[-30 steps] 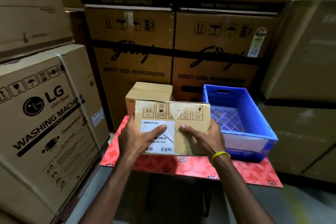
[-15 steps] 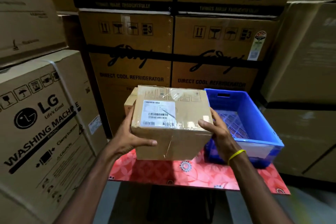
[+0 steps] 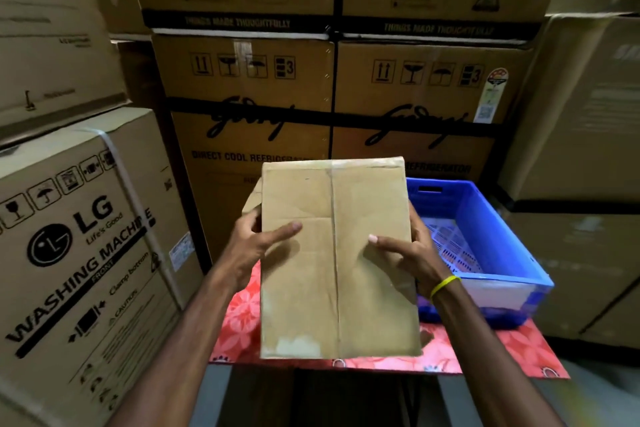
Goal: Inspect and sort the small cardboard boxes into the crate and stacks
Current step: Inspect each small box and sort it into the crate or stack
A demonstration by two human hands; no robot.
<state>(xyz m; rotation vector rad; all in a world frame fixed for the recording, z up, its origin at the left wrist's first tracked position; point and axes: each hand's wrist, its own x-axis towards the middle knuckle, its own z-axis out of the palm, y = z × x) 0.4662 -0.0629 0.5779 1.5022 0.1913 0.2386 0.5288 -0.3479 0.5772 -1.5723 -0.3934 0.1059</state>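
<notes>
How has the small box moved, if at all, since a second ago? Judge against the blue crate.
Yes, upward. The small box now reaches above the back rim of the blue crate; earlier it stayed below it. It has also turned.

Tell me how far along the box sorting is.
Done: nothing visibly sorted; the blue plastic crate shows bare slatted floor where visible. In hand: the left hand and right hand grip a brown taped cardboard box, seamed face toward the camera, above the red floral table. Left: placing it, then the second small box peeking out behind it.
</notes>
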